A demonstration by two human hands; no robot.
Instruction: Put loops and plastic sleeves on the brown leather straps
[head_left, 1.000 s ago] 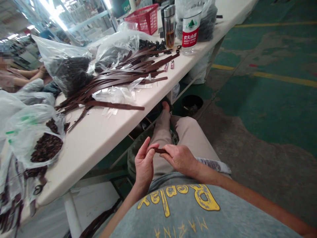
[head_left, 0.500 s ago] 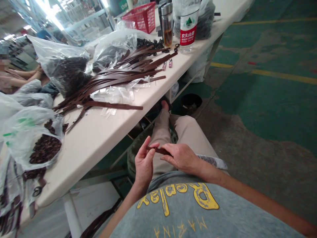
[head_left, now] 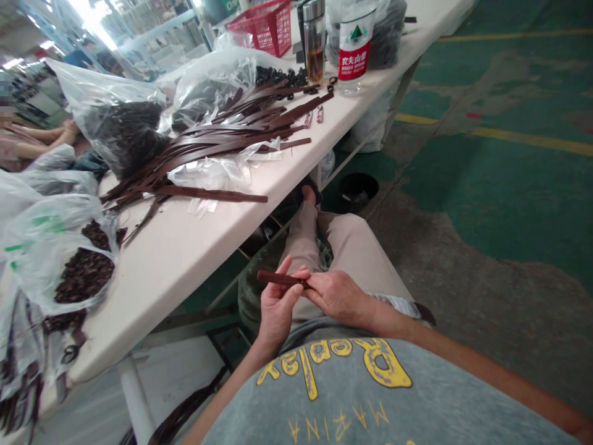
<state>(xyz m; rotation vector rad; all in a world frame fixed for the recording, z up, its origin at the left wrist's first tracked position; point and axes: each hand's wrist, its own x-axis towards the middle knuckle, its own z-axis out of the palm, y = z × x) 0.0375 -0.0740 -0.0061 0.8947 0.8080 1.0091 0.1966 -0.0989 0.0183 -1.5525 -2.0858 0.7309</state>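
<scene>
Over my lap, both hands are on a dark brown strap (head_left: 277,278). Its flat end sticks out to the left across the fingers of my left hand (head_left: 277,309), whose thumb presses near a small dark piece on the strap. My right hand (head_left: 340,298) pinches the strap just beside that spot, its fingertips close to the left thumb. The small piece is too little to make out. A brown strap end also shows behind my right forearm. On the table (head_left: 204,238), many similar brown straps (head_left: 217,145) lie in a loose pile.
Clear plastic bags (head_left: 123,123) with dark contents stand on the table. Another bag holds small brown pieces (head_left: 83,275). Behind are a pink basket (head_left: 273,31), a glass flask (head_left: 315,49), a cut water bottle (head_left: 354,55) and black rings (head_left: 278,80). Another person's arms (head_left: 46,137) are across the table.
The strap has slid leftward through my hands, so a longer end now shows past my left fingers. Both hands have closed in on each other, and a strap end has appeared behind my right forearm.
</scene>
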